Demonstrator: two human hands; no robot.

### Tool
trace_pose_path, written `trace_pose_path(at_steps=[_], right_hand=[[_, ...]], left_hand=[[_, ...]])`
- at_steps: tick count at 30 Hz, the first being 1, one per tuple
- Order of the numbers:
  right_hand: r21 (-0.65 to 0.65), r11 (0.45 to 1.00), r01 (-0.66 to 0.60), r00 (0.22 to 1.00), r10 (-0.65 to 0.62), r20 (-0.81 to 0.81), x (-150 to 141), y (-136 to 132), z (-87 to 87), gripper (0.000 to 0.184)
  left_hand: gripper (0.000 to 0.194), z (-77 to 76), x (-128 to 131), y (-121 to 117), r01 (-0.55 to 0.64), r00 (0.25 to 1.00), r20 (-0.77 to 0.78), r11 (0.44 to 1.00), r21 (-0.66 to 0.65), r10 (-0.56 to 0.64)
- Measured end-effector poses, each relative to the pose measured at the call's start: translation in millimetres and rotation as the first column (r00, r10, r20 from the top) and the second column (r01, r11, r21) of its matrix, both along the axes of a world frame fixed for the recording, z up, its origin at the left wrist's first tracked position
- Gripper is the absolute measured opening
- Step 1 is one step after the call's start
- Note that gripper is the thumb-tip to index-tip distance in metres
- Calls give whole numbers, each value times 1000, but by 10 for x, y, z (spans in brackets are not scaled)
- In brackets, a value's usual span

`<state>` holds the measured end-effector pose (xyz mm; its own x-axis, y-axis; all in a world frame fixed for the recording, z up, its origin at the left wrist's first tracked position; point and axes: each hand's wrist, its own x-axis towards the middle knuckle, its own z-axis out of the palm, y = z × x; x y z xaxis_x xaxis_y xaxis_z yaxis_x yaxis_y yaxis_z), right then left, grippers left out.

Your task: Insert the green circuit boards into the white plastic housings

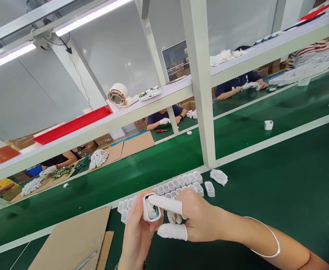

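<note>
Lower centre | left hand (137, 236) grips white casing (145, 212), long axis near-upright | right hand (202, 214) spread, index at opening from right

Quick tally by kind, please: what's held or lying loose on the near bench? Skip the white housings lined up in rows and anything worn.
White housings (one held in the left hand, one standing apart from the rows): 2
Crumpled white item: 1
Cardboard pieces: 2
Thin grey strip: 1
Total: 6
</note>
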<state>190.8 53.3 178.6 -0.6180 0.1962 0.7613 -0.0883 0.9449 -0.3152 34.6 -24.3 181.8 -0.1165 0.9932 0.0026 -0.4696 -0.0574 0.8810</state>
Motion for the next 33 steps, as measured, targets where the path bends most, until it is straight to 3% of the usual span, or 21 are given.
trace_pose_path(at_steps=[4, 7, 14, 18, 22, 24, 27, 31, 33], right_hand=[[220, 972, 77, 995, -61, -81, -27, 17, -32, 45], [311, 944, 113, 992, -90, -90, -46, 52, -43, 44], [322, 942, 89, 996, -89, -15, -68, 118, -63, 44], [232, 962, 144, 989, -136, -49, -64, 130, -57, 37], [-33, 998, 53, 993, -57, -100, -76, 140, -49, 42], [-71, 997, 39, 994, -46, -102, -81, 140, -50, 46], [-56, 998, -13, 999, 11, -44, -80, 137, -48, 39], [-259, 954, -152, 988, 155, -9, -87, 159, -72, 47], [-276, 937, -215, 976, 214, -35, -106, 188, -106, 54]], left_hand=[[36, -44, -15, 8, 39, 999, -11, 999, 34, -38], [35, -76, -27, 32, 41, 999, 12, 999, 24, -41], [35, -55, -25, 61, 18, 998, 67, 995, -102, -11], [43, -33, 52, 21, 1, 998, -68, 998, -57, -5], [59, -101, 131, 3, -36, 957, -285, 998, 51, 49], [61, -144, 156, 17, -67, 936, -341, 994, 82, 91], [63, -175, 179, 37, -86, 920, -370, 988, 130, 129], [67, -159, 188, 18, -148, 920, -344, 979, 138, 188], [69, -140, 186, -4, -156, 923, -333, 979, 133, 192]])
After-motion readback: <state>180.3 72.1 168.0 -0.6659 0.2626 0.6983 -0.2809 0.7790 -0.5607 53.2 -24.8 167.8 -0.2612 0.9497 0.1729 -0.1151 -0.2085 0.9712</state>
